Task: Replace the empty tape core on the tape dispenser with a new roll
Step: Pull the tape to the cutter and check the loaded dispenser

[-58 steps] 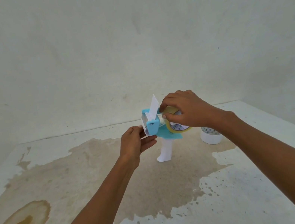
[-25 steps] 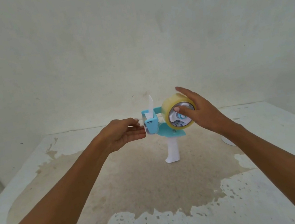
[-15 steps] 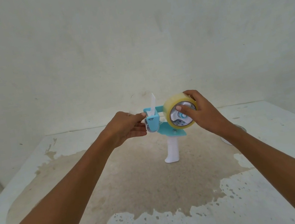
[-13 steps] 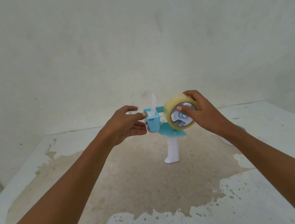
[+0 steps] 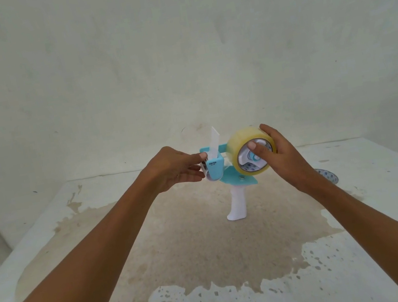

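A light-blue tape dispenser [image 5: 235, 183] with a white handle [image 5: 237, 205] is held up above the table. A full yellowish tape roll [image 5: 240, 141] sits on its wheel at the right. My right hand [image 5: 280, 157] grips that roll, thumb pressed on its inner core. My left hand [image 5: 173, 170] pinches the dispenser's front end beside the blue guard [image 5: 216, 170], at the roller. A white flap [image 5: 214, 142] sticks up above the guard. What the left fingertips hold is partly hidden.
A white core with blue print [image 5: 328, 174] lies on the table behind my right forearm, mostly hidden. The white table [image 5: 51, 256] carries a large brown stain [image 5: 197, 252]. A plain wall stands right behind the table.
My left hand closed in on the dispenser's front end and now pinches it. My right hand curled around the roll. Compared with the oldest frame, the view has shifted and the old core is mostly hidden.
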Available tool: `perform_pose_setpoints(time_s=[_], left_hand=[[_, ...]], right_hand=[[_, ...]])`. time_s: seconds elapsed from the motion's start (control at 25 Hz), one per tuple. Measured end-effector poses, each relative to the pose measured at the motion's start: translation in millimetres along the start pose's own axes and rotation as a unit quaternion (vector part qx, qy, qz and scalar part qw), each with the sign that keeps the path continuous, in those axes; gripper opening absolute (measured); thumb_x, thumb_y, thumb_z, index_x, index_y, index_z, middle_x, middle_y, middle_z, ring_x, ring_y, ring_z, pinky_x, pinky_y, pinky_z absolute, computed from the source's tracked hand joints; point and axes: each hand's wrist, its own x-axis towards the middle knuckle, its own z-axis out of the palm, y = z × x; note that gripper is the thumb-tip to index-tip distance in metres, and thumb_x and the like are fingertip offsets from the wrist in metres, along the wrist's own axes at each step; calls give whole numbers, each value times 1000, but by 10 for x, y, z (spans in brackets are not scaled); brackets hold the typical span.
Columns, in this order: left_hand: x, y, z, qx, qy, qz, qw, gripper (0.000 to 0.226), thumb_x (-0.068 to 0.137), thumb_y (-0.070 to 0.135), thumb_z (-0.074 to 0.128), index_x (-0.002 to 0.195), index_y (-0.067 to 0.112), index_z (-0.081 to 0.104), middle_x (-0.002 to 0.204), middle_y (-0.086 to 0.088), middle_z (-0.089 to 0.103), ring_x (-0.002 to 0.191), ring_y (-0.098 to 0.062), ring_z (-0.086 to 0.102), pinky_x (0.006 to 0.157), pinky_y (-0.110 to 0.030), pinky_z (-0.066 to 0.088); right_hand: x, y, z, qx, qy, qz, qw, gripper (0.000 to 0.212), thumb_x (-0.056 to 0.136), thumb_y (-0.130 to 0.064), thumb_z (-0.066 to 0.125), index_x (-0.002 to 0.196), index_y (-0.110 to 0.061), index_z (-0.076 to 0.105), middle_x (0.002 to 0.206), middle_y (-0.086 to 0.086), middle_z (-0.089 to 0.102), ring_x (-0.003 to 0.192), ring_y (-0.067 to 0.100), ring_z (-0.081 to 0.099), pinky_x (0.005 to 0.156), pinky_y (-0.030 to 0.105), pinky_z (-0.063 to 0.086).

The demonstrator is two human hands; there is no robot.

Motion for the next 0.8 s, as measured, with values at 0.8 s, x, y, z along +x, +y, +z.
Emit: perform_pose_setpoints(time_s=[0.8], left_hand=[[79,-3,-53,-62,-3,-49,997,35,87,17,73,113,-5,63,111,-22,71,95,-27,74,84,-38,61]], right_hand=[[-245,764,693,58,-71,74,993,77,87,-14,72,144,-25,21,136,2,49,119,20,57,106,39,46]])
